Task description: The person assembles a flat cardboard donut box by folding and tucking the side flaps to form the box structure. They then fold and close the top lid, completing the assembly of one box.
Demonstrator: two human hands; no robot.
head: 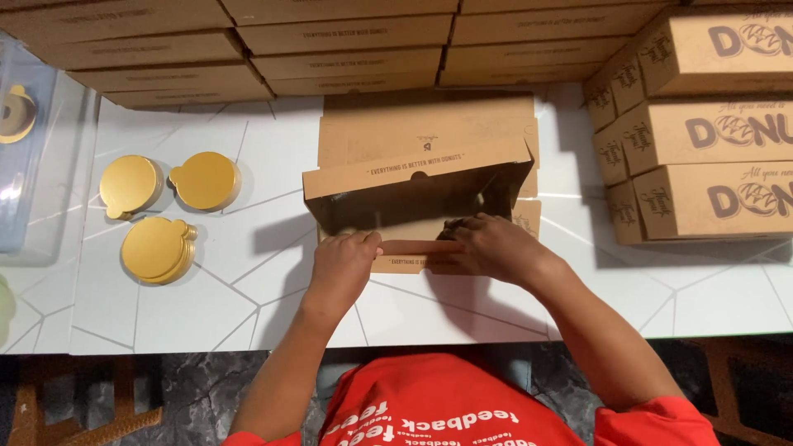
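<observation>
Worktable: white top with thin grey angular lines; near edge runs across the lower part of the view, with dark marbled floor below it. Open room lies left and right of the hands along the near edge, and in a bare strip between the gold discs and the box.

Far edge: closed off by a row of flat brown cardboard boxes, stacked several high.

Right side: closed off by a pile of made-up brown boxes with dark printing, three tiers showing, standing just beside the work area.

Left side: three stacks of round gold card discs, each disc with a small tab, lying well apart from the hands; past them, a clear plastic container at the table's left edge.

Item in work: brown cardboard box, partly folded, at table centre. Its lid stands raised and tilted, the dark inside shows below it, and a front flap lies towards the person.

Left hand: fingers curled narrowly, pinching the left end of the front flap.

Right hand: fingers bent over the flap's right end and the box's front wall, pressing on it.
</observation>
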